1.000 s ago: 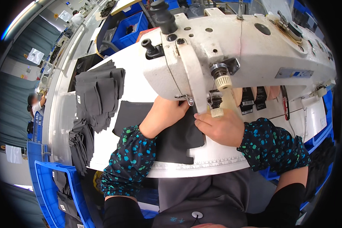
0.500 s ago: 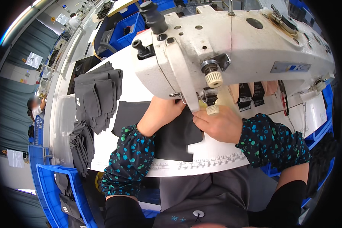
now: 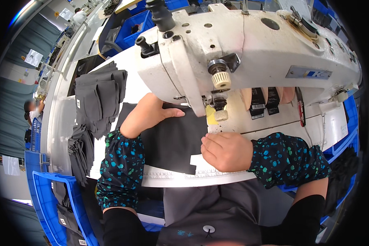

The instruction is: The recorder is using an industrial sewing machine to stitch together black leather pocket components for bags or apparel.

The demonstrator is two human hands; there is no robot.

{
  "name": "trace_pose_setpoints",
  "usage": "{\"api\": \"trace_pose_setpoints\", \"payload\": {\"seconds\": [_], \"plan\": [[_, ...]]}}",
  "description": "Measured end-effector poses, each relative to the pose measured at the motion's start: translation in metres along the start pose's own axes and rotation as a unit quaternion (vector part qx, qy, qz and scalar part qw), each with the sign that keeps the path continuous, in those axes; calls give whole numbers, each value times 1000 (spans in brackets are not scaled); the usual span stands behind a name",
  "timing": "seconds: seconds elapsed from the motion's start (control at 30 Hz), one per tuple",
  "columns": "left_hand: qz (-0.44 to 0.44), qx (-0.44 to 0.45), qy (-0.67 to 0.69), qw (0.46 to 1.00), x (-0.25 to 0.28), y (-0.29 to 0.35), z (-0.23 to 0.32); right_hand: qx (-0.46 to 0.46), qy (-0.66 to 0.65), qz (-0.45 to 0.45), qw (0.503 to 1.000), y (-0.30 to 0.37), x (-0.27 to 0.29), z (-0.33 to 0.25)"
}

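A dark grey fabric piece (image 3: 168, 139) lies flat on the white sewing table, its far edge by the head of a white sewing machine (image 3: 168, 69). My left hand (image 3: 145, 112) rests on the fabric's far left part, thumb stretched out and apart. The machine head partly hides its other fingers. Beside the fabric's right edge, my right hand (image 3: 227, 152) is closed, fingers curled inward. Its fingertips are turned under, and I cannot see whether anything is in them. The needle area is mostly hidden behind the machine head.
Stacked dark grey pieces (image 3: 98, 98) lie at the left. Black labels (image 3: 257, 102) and red-handled snips (image 3: 301, 108) sit under the machine arm. A measuring scale (image 3: 217, 175) runs along the table's front edge. A blue crate (image 3: 71, 180) holds more pieces at lower left.
My right hand has come away from the needle area, toward me. My left hand has shifted left and its thumb now shows, stretched over the fabric. The whole view has shifted slightly.
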State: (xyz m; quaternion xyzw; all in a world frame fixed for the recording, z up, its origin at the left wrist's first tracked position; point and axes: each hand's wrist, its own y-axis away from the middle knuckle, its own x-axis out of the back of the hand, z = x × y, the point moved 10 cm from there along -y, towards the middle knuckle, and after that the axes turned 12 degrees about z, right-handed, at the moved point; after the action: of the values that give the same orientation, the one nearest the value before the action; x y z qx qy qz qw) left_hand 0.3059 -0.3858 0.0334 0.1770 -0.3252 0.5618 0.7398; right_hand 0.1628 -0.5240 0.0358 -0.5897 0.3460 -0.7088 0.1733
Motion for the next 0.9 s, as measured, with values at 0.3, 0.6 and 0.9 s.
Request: {"api": "trace_pose_setpoints", "payload": {"seconds": [0.3,0.6,0.9], "plan": [[143,-213,-261,931,-22,45,64,27,16,-11,999,1,-1,-5],[107,-268,-282,915,-53,71,72,13,20,-17,1000,-1,0,-3],[147,-280,-277,907,-42,51,68,-36,18,-16,999,-4,-10,24]]}}
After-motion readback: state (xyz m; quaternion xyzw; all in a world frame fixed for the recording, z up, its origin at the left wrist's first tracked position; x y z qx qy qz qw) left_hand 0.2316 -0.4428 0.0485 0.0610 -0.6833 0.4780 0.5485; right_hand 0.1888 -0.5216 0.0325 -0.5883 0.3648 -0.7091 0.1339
